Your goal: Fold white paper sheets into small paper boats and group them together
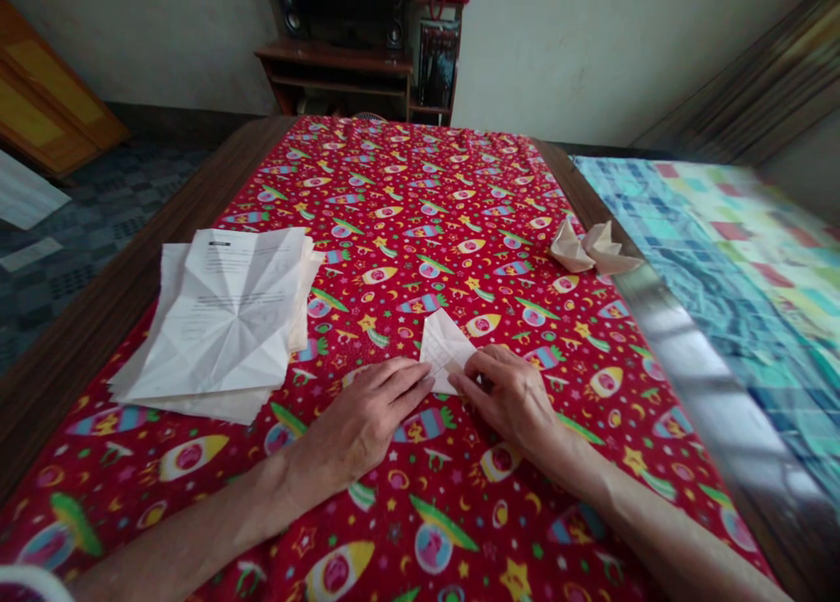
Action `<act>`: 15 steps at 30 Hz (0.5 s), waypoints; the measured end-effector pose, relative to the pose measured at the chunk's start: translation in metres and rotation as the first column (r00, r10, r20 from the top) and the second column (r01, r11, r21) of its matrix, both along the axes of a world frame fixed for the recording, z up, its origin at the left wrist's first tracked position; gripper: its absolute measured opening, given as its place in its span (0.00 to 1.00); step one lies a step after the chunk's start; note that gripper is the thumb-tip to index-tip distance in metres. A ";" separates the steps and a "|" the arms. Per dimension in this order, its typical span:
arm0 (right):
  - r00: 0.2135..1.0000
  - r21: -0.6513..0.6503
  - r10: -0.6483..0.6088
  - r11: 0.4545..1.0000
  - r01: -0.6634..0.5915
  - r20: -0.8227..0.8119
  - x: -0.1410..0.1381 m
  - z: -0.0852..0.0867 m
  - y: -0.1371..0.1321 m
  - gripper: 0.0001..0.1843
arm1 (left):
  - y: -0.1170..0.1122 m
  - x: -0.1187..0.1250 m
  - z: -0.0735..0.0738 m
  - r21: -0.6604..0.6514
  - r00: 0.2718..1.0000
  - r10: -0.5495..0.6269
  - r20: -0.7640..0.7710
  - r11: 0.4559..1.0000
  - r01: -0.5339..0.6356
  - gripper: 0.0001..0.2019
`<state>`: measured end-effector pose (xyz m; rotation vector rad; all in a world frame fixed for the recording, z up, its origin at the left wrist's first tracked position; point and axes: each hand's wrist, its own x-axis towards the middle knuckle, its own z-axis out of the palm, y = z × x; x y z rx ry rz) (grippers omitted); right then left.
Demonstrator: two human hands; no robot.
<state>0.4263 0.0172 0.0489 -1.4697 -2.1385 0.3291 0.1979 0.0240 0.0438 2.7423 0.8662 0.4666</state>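
At the near left of the worktop (216,178), a curved white rim (30,582) is cut off by the frame, so I cannot tell what it belongs to. Farther up, along the left edge, lies a stack of creased paper sheets (227,322), slightly fanned; it probably sits there to be within reach yet out of the working space. The top sheet's creases radiate from its middle; its print is too small to read, and most sheets below are covered.

Midway between the side edges, toward the near edge, the left hand (367,414) rests with fingers together at the folded paper (443,350), seemingly to steady it. Its thumb is hidden, so I cannot tell whether that grip pinches anything. The folded paper lies on the rocket-print tablecloth (394,186), its lower part partly covered. The right hand (515,392) has its grip pinched on the paper's right side, thumb against curled forefinger, likely for control of that edge.

By the right edge stand two folded paper models (591,250), apparently set aside; their undersides are hidden.
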 end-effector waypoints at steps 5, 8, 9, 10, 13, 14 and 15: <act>1.000 -0.017 0.019 1.000 -0.019 0.000 0.001 0.004 0.000 0.11 | -0.001 0.000 0.003 0.006 0.999 -0.008 -0.046 1.000 0.008 0.21; 1.000 -0.032 0.028 0.999 -0.028 0.000 0.000 0.006 0.000 0.10 | -0.001 0.000 0.003 0.018 0.998 -0.018 -0.062 1.000 0.019 0.21; 1.000 -0.031 0.029 0.999 -0.029 0.000 0.000 0.006 0.000 0.10 | 0.000 0.000 0.003 0.023 0.998 -0.021 -0.063 0.999 0.023 0.21; 1.000 -0.027 0.028 0.999 -0.028 0.003 0.000 0.005 0.000 0.09 | 0.000 0.000 0.003 0.029 0.998 -0.023 -0.061 0.999 0.025 0.21; 0.999 -0.001 -0.005 1.000 0.005 0.034 0.000 0.002 0.001 0.09 | 0.001 0.001 0.003 0.043 0.998 -0.024 -0.057 0.999 0.026 0.21; 0.998 0.013 -0.020 1.000 0.019 0.052 0.001 0.001 0.000 0.09 | 0.001 0.001 0.004 0.047 0.998 -0.025 -0.058 0.999 0.028 0.21; 0.997 0.032 -0.033 0.999 0.031 0.070 0.001 0.001 0.000 0.08 | 0.001 0.001 0.005 0.049 0.998 -0.028 -0.061 0.998 0.031 0.21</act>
